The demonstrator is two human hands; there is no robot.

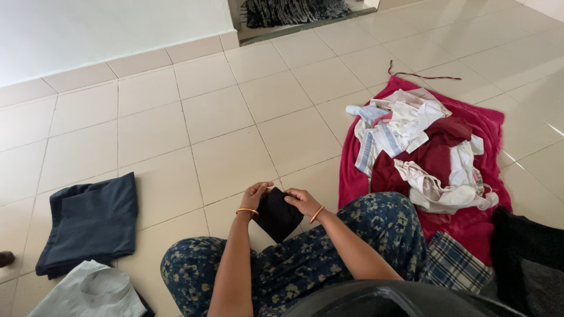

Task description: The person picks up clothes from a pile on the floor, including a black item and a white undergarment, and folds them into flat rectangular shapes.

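2 hands fold a small black cloth point(277, 215)

Left hand point(256, 196) and right hand point(302, 201) pinch its soft top corners, fingers curled; rumpled white and maroon laundry point(424, 154) lies on a red cloth point(487, 126) nearby.

The pale striped garment point(88, 293) and dark cloth point(529, 258) run off frame — shapes unclear.

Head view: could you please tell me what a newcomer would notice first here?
The bright red cloth spread on the tiled floor at right, heaped with white and maroon garments, stands out first. At centre, the left hand and right hand grip a small black cloth over the lap. Folded dark blue garments lie at left.
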